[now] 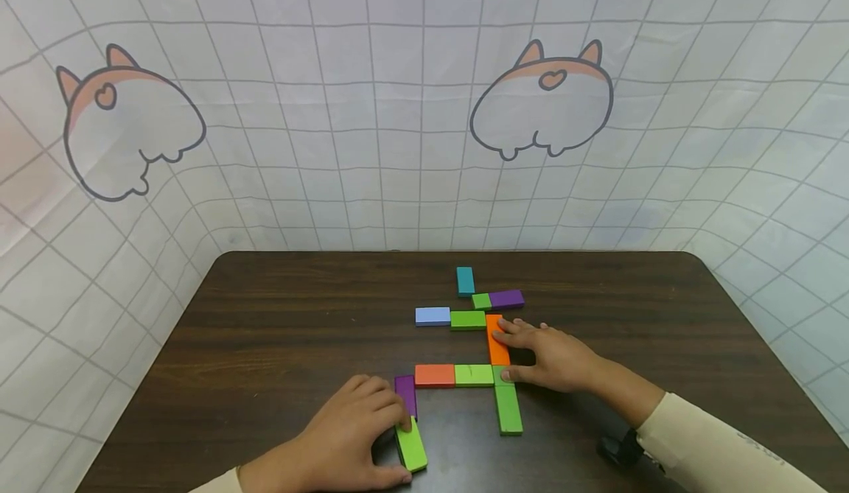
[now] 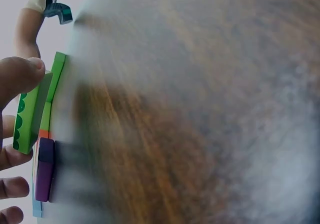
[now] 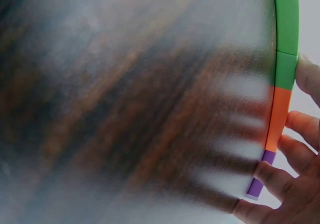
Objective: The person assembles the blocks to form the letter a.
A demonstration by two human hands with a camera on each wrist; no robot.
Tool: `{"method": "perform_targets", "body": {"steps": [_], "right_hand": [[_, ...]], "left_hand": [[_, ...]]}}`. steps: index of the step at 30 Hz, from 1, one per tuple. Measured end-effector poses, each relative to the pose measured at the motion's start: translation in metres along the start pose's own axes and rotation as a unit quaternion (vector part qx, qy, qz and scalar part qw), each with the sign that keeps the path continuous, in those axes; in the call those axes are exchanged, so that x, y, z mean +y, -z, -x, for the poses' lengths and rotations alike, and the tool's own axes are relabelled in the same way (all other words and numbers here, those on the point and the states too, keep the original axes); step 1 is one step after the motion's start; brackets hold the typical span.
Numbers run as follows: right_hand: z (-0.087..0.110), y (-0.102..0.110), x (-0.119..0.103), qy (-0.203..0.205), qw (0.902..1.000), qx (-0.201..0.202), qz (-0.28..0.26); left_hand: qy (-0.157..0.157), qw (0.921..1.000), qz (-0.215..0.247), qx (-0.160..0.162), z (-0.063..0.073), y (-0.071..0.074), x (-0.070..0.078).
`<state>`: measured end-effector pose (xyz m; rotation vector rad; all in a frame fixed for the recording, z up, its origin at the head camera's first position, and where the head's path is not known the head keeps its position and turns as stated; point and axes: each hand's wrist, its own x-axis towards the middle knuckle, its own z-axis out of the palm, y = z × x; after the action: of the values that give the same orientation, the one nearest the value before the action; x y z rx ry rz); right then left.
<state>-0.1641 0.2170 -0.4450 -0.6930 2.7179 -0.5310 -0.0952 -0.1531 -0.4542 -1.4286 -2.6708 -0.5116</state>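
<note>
Orange block point(image 1: 497, 353) = clock centre, 12 toward far edge of the dark wood table point(image 1: 265, 345). Hands well apart, both at the block line.

Left hand point(image 1: 351, 430), between 7 and 8: thumb and fingers pinch the loose lime block point(image 1: 413, 449), dark scallops along one edge in the left wrist view. Its far end sits at the near purple block point(image 1: 406, 393); contact can't be told, fingers cover it.

Right hand point(image 1: 557, 357), at 3: fingers spread, not wrapped on anything. Fingertips touch the orange block, thumb on the short green block point(image 1: 497, 377) at 6. Long green block point(image 1: 508, 409) butts against that, also at 6.

From the short green block a row runs toward 9: flat lime block point(image 1: 474, 375), then coral block point(image 1: 434, 376), ends touching. Near purple block starts just off the coral's end.

Up at 10: mid green block point(image 1: 468, 320) against orange, light blue block point(image 1: 432, 317) on its outer end. Around 12: small green block point(image 1: 481, 302) end to end with far purple block point(image 1: 507, 299). Teal block point(image 1: 466, 281) at 11.

White grid cloth point(image 1: 424, 147) stands behind, past 12. Black wrist device point(image 1: 620, 449) on the right sleeve, between 4 and 5.
</note>
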Motion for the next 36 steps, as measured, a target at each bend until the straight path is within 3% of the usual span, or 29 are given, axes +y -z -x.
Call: {"method": "perform_targets", "body": {"steps": [5,11,21,29,36], "right_hand": [[0.000,0.000,0.000,0.000,1.0000,0.000,-0.002],[0.000,0.000,0.000,0.006,1.0000,0.002,-0.001],[0.000,0.000,0.000,0.006,1.0000,0.002,-0.005],[0.000,0.000,0.000,0.006,1.0000,0.000,-0.005],[0.000,0.001,0.000,0.008,1.0000,0.001,-0.001]], "left_hand": [[-0.009,0.9999,0.007,0.006,0.004,-0.002,-0.001],[-0.002,0.9995,0.031,-0.010,0.008,-0.004,-0.001],[-0.027,0.9994,-0.014,-0.017,0.011,-0.004,0.001],[-0.050,0.9984,-0.013,0.021,0.012,-0.007,-0.001],[-0.043,0.9986,-0.010,0.028,0.006,-0.009,-0.001]]}}
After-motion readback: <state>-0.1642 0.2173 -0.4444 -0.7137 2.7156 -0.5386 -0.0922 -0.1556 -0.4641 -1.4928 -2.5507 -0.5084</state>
